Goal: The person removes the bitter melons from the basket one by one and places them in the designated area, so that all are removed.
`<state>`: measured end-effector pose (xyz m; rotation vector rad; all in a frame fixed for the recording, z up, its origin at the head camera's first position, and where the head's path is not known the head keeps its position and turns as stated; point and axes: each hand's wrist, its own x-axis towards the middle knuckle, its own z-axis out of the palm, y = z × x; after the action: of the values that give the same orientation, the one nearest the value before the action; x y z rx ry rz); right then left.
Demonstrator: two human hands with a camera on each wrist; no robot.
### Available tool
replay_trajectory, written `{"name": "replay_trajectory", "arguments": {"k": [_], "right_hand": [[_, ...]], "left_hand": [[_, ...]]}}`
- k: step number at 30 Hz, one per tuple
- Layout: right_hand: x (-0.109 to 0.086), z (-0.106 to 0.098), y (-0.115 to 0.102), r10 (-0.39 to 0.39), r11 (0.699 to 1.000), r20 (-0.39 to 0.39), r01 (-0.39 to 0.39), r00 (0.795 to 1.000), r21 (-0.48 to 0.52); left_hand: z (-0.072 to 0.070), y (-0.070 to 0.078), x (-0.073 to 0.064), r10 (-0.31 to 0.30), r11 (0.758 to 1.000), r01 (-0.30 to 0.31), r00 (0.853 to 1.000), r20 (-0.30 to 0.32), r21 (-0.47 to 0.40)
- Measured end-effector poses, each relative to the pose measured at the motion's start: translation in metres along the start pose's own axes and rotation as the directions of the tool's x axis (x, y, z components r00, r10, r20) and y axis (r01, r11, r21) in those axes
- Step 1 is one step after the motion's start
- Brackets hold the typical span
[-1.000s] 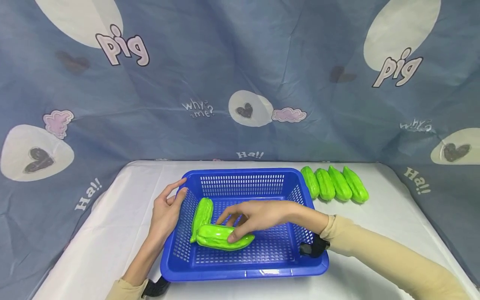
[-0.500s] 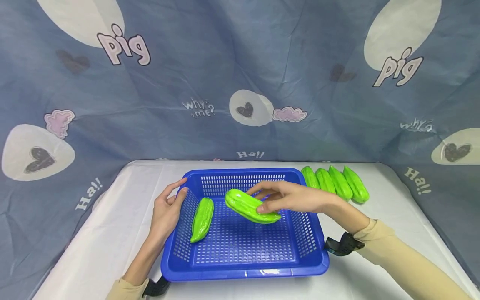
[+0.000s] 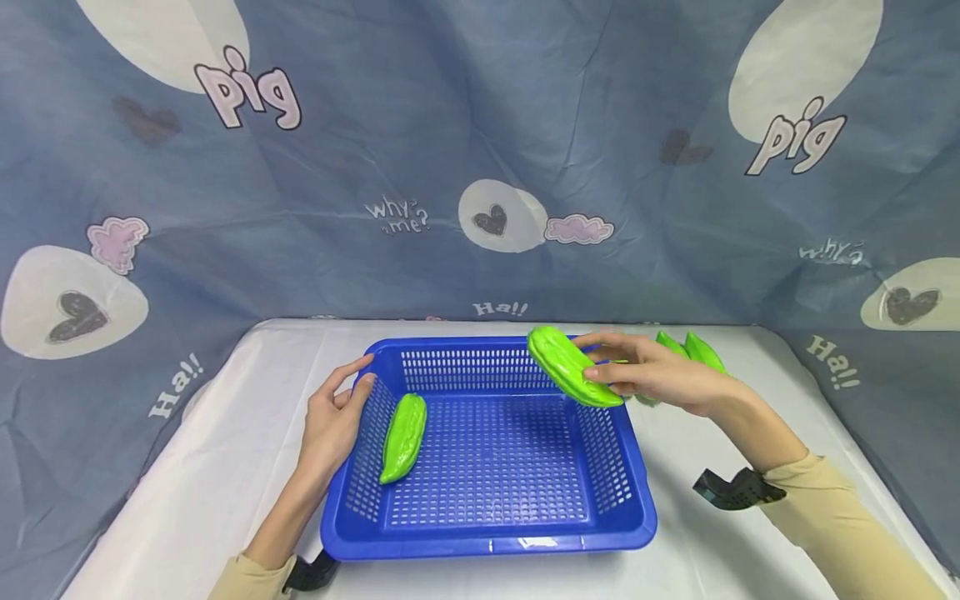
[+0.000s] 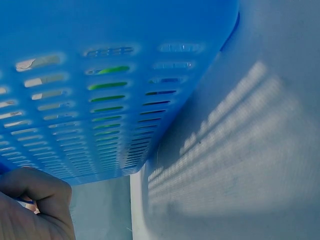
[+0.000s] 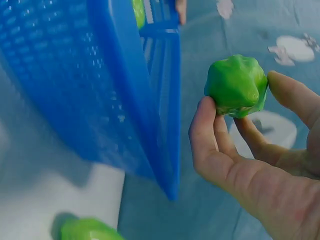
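Note:
My right hand (image 3: 663,372) pinches a bright green, ridged bitter melon (image 3: 566,367) between thumb and fingers, above the back right corner of a blue plastic basket (image 3: 491,546). In the right wrist view that melon (image 5: 239,85) is seen end-on at the fingertips, apart from the basket wall. My left hand (image 3: 332,425) grips the basket's left rim, thumb on the inner side; the left wrist view shows its bent fingers (image 4: 45,187) at the rim. Another bitter melon (image 3: 403,439) lies inside the basket along the left wall.
More bitter melons (image 3: 705,353) lie on the white tablecloth (image 3: 750,467) right of the basket, partly hidden behind my right hand. A blue printed curtain (image 3: 420,275) hangs behind the table. Black wrist cameras (image 3: 738,489) sit on both forearms.
My right hand has lifted one bitter melon off the basket floor and carried it up and right to the back right rim. The left hand and basket have stayed put.

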<state>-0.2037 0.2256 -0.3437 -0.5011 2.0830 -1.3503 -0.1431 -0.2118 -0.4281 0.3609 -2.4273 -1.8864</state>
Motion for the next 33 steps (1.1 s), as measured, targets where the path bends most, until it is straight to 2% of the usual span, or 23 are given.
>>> {"name": "replay_trajectory", "arguments": {"k": [7, 16, 19, 26, 33], "right_hand": [[-0.025, -0.031, 0.015, -0.009, 0.996, -0.11, 0.019, 0.994, 0.085], [-0.057, -0.068, 0.042, 0.075, 0.997, -0.241, -0.07, 0.968, 0.033], [-0.064, -0.08, 0.052, 0.085, 0.996, -0.257, -0.075, 0.963, 0.048], [-0.075, -0.109, 0.078, 0.062, 0.993, -0.273, -0.032, 0.96, 0.111], [-0.079, -0.129, 0.106, 0.115, 0.989, -0.292, -0.082, 0.95, 0.122]], "left_hand": [[-0.001, 0.001, 0.001, -0.011, 1.0, 0.011, 1.0, 0.005, -0.006], [-0.002, 0.001, 0.001, -0.004, 1.0, 0.004, 1.0, 0.004, 0.006], [-0.001, 0.0, 0.001, -0.005, 1.0, 0.005, 1.0, 0.005, 0.004], [-0.001, -0.001, 0.001, -0.02, 1.0, 0.02, 1.0, 0.005, 0.005], [-0.001, -0.001, 0.002, -0.016, 1.0, 0.016, 1.0, 0.003, 0.004]]}}
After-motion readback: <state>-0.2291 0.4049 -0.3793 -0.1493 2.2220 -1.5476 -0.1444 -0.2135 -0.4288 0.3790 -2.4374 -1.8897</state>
